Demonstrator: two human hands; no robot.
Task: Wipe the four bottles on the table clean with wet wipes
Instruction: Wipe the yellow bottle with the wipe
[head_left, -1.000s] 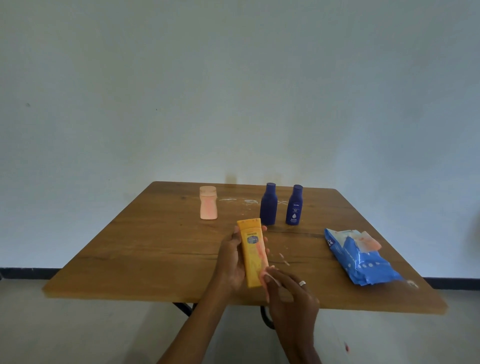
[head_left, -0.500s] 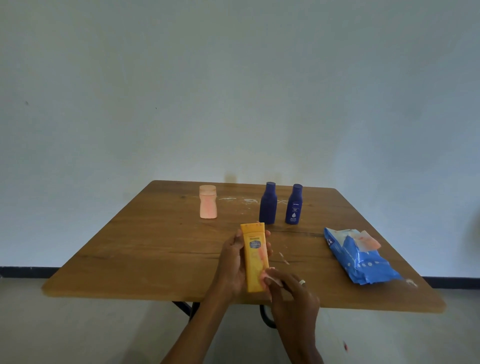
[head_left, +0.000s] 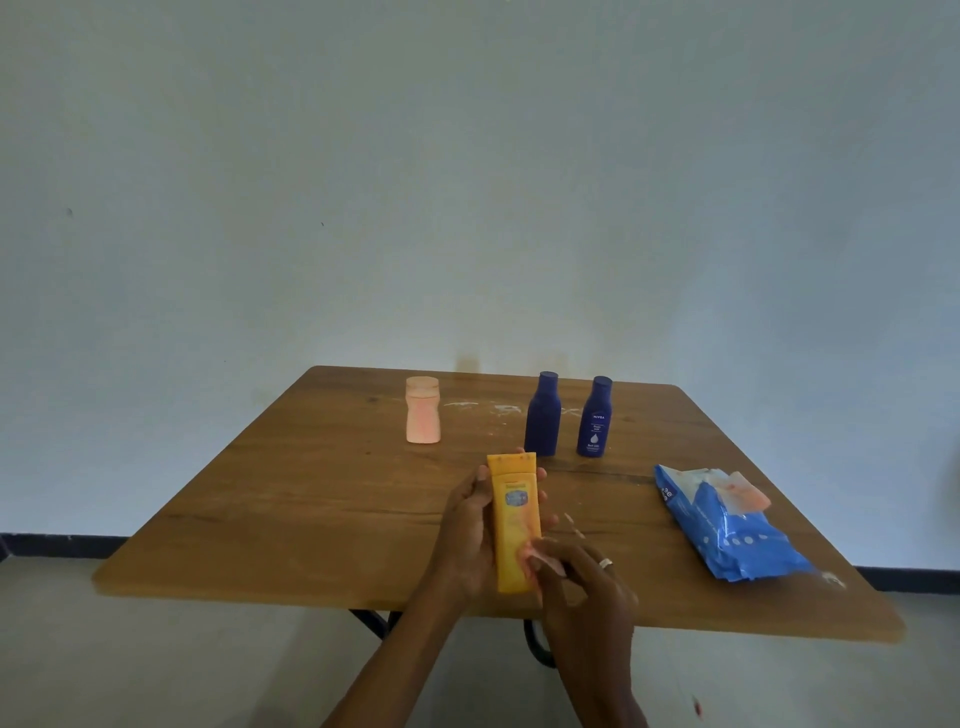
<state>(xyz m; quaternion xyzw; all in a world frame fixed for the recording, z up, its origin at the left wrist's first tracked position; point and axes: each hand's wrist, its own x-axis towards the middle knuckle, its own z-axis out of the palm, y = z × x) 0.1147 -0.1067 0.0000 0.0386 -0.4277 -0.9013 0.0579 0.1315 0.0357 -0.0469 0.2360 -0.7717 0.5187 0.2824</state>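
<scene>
On the counter (head_left: 291, 514), going left to right, a pink bottle (head_left: 423, 410) stands at the far left, then two blue bottles (head_left: 542, 414) side by side, then a blue wipe pack (head_left: 724, 525) lying near the right edge with a wipe poking from its opening. Above the near edge, the left hand (head_left: 467, 535) grips a yellow bottle (head_left: 514, 525) upright, fingers curled round its back, while the right hand (head_left: 582, 582) pinches a small wipe (head_left: 540, 558) against the bottle's lower front. To do this step well, I judge the left hand should hold firm and turn the bottle bit by bit, so the wipe passes over every side, the cap end and the base, with pressure on the reddish smears. Compared with a second ago, the bottle sits slightly lower and nearer the person, and the wipe has crept a little up its face; the three standing bottles and the pack have not moved.
</scene>
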